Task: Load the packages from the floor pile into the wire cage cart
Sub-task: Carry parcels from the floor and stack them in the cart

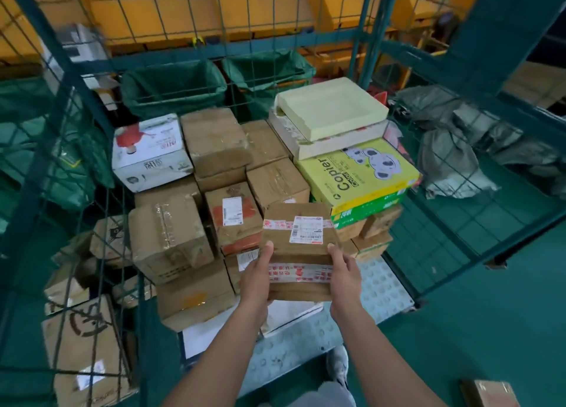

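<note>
Partly hidden behind the cardboard package (298, 250), both hands are gripping it from the sides: the left hand (255, 279) and the right hand (344, 276) are showing thumbs on top, while the fingers are curling out of sight underneath. That package is a flat brown box, banded with red-and-white printed tape and carrying a white shipping label whose print is too small to read. It is hovering over the near edge of the stack inside the wire cage cart (453, 253), just in front of the yellow copier-paper carton (358, 177).

Left of that carton, plain taped cardboard boxes (214, 143) are sitting packed edge to edge, their lower layers hidden. A glossy white box (150, 152) with a red figure is lying beyond them. Behind the carton, a pale green flat tray-shaped box (332, 106) is resting on a white slab. Right of the carton, crumpled grey bags (453, 164) are lying beyond the mesh. The cart's embossed metal floor is showing only at the near edge. A box (490, 393) at the lower right is being cut off by the frame.
</note>
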### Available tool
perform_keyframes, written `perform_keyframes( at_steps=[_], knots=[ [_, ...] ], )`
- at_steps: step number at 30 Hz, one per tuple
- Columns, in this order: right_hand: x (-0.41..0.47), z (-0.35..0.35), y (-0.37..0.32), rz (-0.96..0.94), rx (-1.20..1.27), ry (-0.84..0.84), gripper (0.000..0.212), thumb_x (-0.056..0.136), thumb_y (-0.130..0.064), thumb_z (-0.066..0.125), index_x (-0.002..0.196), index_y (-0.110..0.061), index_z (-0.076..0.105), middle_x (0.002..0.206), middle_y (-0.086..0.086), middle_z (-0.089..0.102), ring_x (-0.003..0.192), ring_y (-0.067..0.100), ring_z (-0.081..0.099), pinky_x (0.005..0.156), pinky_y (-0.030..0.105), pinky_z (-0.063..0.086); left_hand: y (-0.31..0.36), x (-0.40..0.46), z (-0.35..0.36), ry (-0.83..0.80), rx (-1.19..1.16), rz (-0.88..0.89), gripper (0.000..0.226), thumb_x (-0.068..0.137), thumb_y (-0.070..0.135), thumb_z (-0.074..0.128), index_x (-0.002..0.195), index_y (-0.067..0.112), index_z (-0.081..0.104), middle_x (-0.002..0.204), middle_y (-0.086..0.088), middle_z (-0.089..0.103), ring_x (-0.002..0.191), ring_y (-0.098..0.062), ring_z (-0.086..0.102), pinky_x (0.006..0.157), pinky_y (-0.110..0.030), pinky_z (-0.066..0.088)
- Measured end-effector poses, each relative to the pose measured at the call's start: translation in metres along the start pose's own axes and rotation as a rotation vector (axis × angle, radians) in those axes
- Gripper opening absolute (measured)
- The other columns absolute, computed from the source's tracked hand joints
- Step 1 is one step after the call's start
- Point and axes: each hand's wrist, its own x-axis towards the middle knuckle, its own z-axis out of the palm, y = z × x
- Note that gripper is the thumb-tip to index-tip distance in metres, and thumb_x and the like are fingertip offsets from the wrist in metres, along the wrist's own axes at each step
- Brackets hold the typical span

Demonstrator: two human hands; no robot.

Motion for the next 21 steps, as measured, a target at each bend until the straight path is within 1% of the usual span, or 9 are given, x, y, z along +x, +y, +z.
perform_keyframes(
  at_steps=[4,6,8,9,11,13,15,18,21],
  knots=[
    [0.031,0.018,-0.027,-0.014,-0.04,-0.047,0.05,0.076,-0.066,0.072,0.11,-0.029,0.069,0.108,0.0,0.072,0.099,0.023,0.069,0.088,0.05,0.059,0.022,0.018,0.019,0.036,-0.037,0.035,0.057,0.075,0.079,0.067,0.108,0.033,0.072,0.106,0.001,0.077,0.102,-0.023,0.07,0.089,-0.045,0.056],
    [0.053,0.029,-0.044,-0.053,-0.046,-0.089,0.047,0.078,-0.062,0.073,0.111,-0.028,0.07,0.111,0.0,0.071,0.101,0.023,0.068,0.091,0.05,0.058,0.039,0.029,0.033,0.046,-0.064,0.089,0.047,0.083,0.072,0.066,0.111,0.034,0.072,0.105,0.005,0.077,0.101,-0.02,0.07,0.09,-0.044,0.057],
    [0.078,0.04,-0.062,-0.068,-0.038,-0.137,0.044,0.081,-0.058,0.073,0.111,-0.026,0.069,0.112,0.0,0.07,0.104,0.023,0.067,0.094,0.05,0.056,0.057,0.044,0.048,0.06,-0.099,0.145,0.046,0.086,0.069,0.065,0.116,0.035,0.071,0.11,0.007,0.076,0.104,-0.018,0.07,0.092,-0.044,0.057],
    [0.091,0.045,-0.071,-0.072,-0.037,-0.161,0.041,0.083,-0.056,0.073,0.11,-0.026,0.068,0.112,0.0,0.07,0.103,0.023,0.067,0.091,0.048,0.056,0.067,0.051,0.055,0.064,-0.106,0.165,0.049,0.085,0.07,0.065,0.12,0.035,0.07,0.113,0.007,0.075,0.105,-0.018,0.07,0.089,-0.041,0.057],
    [0.12,0.056,-0.097,-0.078,-0.058,-0.215,0.034,0.091,-0.05,0.069,0.112,-0.024,0.066,0.109,-0.002,0.068,0.099,0.017,0.065,0.076,0.036,0.053,0.088,0.068,0.076,0.095,-0.11,0.183,0.055,0.084,0.072,0.063,0.123,0.034,0.069,0.116,0.005,0.074,0.107,-0.018,0.069,0.081,-0.036,0.057],
    [0.149,0.068,-0.117,-0.091,-0.078,-0.27,0.034,0.095,-0.048,0.067,0.116,-0.023,0.064,0.11,-0.003,0.068,0.096,0.013,0.064,0.07,0.03,0.047,0.107,0.085,0.093,0.12,-0.123,0.185,0.066,0.078,0.078,0.064,0.127,0.034,0.067,0.118,0.004,0.074,0.108,-0.019,0.069,0.084,-0.038,0.057],
    [0.175,0.084,-0.138,-0.08,-0.088,-0.326,0.035,0.094,-0.049,0.066,0.118,-0.023,0.064,0.11,-0.002,0.07,0.095,0.015,0.067,0.07,0.032,0.049,0.129,0.102,0.109,0.139,-0.13,0.185,0.073,0.073,0.081,0.066,0.128,0.034,0.066,0.117,0.004,0.075,0.106,-0.019,0.071,0.09,-0.043,0.058],
    [0.214,0.111,-0.166,-0.057,-0.095,-0.391,0.042,0.091,-0.056,0.066,0.119,-0.024,0.065,0.11,0.002,0.072,0.097,0.022,0.07,0.077,0.038,0.056,0.164,0.13,0.133,0.179,-0.135,0.236,0.059,0.083,0.071,0.066,0.126,0.032,0.066,0.113,0.005,0.076,0.101,-0.017,0.073,0.083,-0.038,0.059],
    [0.245,0.138,-0.189,-0.081,-0.095,-0.445,0.044,0.09,-0.061,0.063,0.118,-0.028,0.067,0.108,-0.001,0.075,0.098,0.023,0.072,0.088,0.048,0.059,0.195,0.159,0.147,0.234,-0.119,0.241,0.079,0.069,0.082,0.072,0.132,0.036,0.061,0.121,0.008,0.073,0.108,-0.016,0.07,0.094,-0.042,0.058]
  ],
)
